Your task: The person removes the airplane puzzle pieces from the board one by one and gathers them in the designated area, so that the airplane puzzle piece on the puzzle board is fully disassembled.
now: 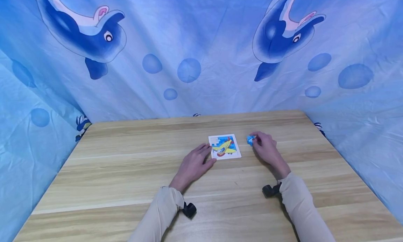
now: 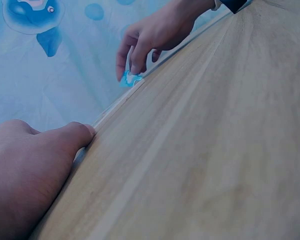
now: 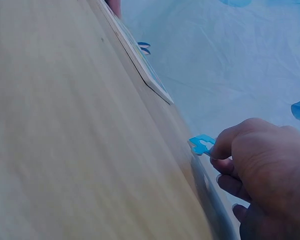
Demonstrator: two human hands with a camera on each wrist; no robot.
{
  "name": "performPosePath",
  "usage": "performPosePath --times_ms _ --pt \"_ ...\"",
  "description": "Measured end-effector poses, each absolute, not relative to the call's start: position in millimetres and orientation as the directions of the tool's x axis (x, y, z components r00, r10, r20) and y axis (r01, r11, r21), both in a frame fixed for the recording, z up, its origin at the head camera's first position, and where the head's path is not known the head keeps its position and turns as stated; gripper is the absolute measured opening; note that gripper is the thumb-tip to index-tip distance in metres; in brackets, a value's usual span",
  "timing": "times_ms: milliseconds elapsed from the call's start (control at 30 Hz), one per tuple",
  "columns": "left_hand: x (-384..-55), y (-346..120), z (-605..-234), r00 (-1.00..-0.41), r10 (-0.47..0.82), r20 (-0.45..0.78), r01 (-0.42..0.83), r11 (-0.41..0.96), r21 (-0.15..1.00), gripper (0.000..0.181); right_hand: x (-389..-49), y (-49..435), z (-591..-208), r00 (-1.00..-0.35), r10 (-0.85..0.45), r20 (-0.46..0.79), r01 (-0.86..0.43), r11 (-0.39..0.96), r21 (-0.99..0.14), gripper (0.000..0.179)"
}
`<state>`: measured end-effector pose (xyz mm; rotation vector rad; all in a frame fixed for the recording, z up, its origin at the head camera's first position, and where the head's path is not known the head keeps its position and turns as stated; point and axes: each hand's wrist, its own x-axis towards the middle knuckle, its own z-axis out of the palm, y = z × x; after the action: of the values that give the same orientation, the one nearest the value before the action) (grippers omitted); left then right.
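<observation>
A square jigsaw puzzle (image 1: 224,146) with a white border and a yellow airplane picture lies on the wooden table. Its upper left corner shows a pale gap among the blue pieces. My left hand (image 1: 196,163) rests at the puzzle's left edge, thumb and fingers touching the border. To the right of the puzzle, my right hand (image 1: 267,148) pinches a blue and white puzzle piece (image 3: 202,144) between thumb and fingers. In the left wrist view, the right hand (image 2: 157,35) holds that piece beyond the left thumb (image 2: 72,136).
The wooden table (image 1: 126,158) spreads out around both hands. Behind it hangs a blue curtain (image 1: 214,88) printed with dolphins and bubbles. A small black camera is strapped to each wrist.
</observation>
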<state>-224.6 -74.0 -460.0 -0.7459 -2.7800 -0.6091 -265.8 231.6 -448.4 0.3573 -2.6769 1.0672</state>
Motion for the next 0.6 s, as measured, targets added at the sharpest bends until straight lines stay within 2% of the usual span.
performPosePath --times_ms 600 --pt "-224.4 -74.5 -460.8 -0.856 0.429 0.288 0.51 0.791 0.336 0.06 -266.9 237.1 -447.7 -0.965 -0.114 0.237 -0.244 0.728 -0.641 0.025"
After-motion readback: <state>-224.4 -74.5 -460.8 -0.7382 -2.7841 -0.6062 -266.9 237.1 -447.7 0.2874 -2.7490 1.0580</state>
